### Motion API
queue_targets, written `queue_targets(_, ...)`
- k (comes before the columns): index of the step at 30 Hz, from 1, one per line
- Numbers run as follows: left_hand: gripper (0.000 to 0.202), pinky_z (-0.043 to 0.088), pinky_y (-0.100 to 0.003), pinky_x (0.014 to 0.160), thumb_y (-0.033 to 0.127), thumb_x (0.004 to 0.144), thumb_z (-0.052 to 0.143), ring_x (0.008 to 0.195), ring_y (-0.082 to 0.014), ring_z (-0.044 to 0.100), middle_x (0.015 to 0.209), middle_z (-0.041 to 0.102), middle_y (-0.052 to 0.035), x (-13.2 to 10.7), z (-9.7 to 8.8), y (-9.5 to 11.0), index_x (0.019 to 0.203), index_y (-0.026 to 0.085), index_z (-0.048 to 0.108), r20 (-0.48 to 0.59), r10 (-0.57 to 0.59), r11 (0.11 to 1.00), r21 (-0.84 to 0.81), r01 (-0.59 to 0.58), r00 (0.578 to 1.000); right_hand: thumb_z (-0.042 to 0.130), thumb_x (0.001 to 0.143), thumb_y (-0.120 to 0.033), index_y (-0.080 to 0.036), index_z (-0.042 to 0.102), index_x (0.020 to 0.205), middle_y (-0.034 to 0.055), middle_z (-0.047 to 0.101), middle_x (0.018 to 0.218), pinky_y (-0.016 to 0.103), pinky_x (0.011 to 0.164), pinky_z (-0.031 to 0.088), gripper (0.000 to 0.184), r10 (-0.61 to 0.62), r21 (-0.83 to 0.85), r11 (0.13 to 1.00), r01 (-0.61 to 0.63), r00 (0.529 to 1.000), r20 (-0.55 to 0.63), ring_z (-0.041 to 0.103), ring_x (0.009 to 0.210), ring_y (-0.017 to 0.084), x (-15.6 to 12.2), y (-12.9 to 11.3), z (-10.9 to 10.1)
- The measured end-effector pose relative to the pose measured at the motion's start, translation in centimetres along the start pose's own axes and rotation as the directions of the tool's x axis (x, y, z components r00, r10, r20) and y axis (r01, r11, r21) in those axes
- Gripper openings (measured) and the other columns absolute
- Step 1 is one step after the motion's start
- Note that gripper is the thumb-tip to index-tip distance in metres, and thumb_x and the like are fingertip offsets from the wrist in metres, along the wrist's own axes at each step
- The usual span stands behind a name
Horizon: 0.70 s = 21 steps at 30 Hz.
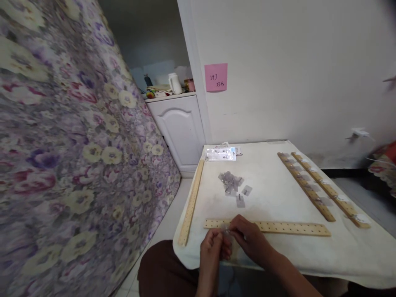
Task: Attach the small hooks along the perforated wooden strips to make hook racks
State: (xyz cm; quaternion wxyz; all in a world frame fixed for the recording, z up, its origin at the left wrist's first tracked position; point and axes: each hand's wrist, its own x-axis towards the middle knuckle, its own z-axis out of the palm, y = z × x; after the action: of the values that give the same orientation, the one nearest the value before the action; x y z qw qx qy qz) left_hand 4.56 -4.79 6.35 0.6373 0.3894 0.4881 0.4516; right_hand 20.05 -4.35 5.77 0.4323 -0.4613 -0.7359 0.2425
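Close to the front edge of the table, my left hand (212, 246) and my right hand (251, 238) meet with fingers pinched on a small clear adhesive hook (226, 229). Its details are partly covered by my fingertips. Just beyond them lies a perforated wooden strip (293, 228), running left to right, its left part partly behind my hands. Farther back is a loose pile of clear square adhesive hooks (229, 183). Two single ones, a nearer hook (240, 201) and a hook to the right (246, 190), lie apart from it.
Another perforated strip (192, 204) lies along the table's left edge. On the right, two wooden strips (305, 185) (329, 190) carry several clear hooks. A clear blister pack (220, 154) rests at the back left. A floral curtain (77, 156) hangs left of the table.
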Motion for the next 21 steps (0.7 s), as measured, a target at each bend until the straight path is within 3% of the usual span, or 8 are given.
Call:
queue_targets(7,0.031,0.036,-0.018,0.041,0.047,0.071,0.062,0.041,-0.0078,0.05,0.056,0.06,0.004,0.2,-0.7,-0.2,0.076,0.018,0.054,0.016,0.01,0.996,0.088,-0.012,1.0,0.045,0.088,-0.015,-0.021,0.056,0.083,0.0016,0.054,0.083,0.025,0.069,0.042,0.013,-0.009,0.059,0.998,0.009,1.0,0.005,0.054,0.075,0.013,-0.2,-0.3,0.6)
queue_targets(10,0.035,0.034,-0.018,0.04,0.051,0.067,0.065,0.039,-0.0076,0.049,0.054,0.059,0.0045,0.1,-0.6,-0.2,0.072,0.019,0.051,-0.018,-0.011,0.999,0.049,0.012,1.0,0.047,0.086,-0.015,-0.02,0.057,0.08,0.002,0.055,0.083,0.025,0.068,0.042,0.012,0.025,0.116,0.993,-0.022,0.999,-0.022,0.054,0.075,0.014,-0.2,-0.4,0.8)
queue_targets(13,0.038,0.033,-0.017,0.039,0.052,0.064,0.068,0.038,-0.0067,0.048,0.054,0.059,0.0048,0.0,-0.6,-0.3,0.07,0.019,0.048,-0.049,-0.041,0.999,-0.015,0.04,0.998,0.052,0.082,-0.018,-0.02,0.058,0.088,0.0033,0.058,0.089,0.026,0.064,0.043,0.009,0.169,0.164,0.974,-0.154,0.982,-0.084,0.054,0.07,0.013,-0.2,-0.2,0.8)
queue_targets(16,0.039,0.032,-0.017,0.039,0.052,0.063,0.068,0.039,-0.0066,0.048,0.054,0.059,0.005,-0.1,-0.7,-0.3,0.07,0.019,0.047,-0.061,-0.047,0.999,-0.027,0.046,0.997,0.053,0.081,-0.024,-0.019,0.058,0.095,0.0005,0.058,0.075,0.026,0.058,0.042,0.015,0.371,0.212,0.915,-0.343,0.922,-0.11,0.052,0.061,0.013,-0.2,0.3,0.7)
queue_targets(18,0.04,0.032,-0.017,0.039,0.052,0.063,0.069,0.039,-0.0068,0.049,0.055,0.06,0.0048,-0.1,-0.8,-0.2,0.07,0.019,0.047,-0.066,-0.05,0.998,-0.031,0.048,0.997,0.052,0.081,-0.03,-0.018,0.058,0.092,-0.0024,0.054,0.063,0.025,0.05,0.04,0.017,0.464,0.29,0.852,-0.436,0.886,-0.031,0.051,0.053,0.012,-0.1,0.6,0.9)
queue_targets(21,0.04,0.033,-0.017,0.04,0.052,0.063,0.07,0.04,-0.0068,0.05,0.056,0.061,0.0043,-0.1,-1.0,-0.3,0.07,0.019,0.047,-0.071,-0.057,0.998,-0.042,0.054,0.996,0.053,0.079,-0.036,-0.017,0.056,0.09,-0.0038,0.054,0.06,0.022,0.042,0.038,0.022,0.494,0.452,0.746,-0.489,0.862,0.116,0.051,0.046,0.011,0.3,1.0,1.5)
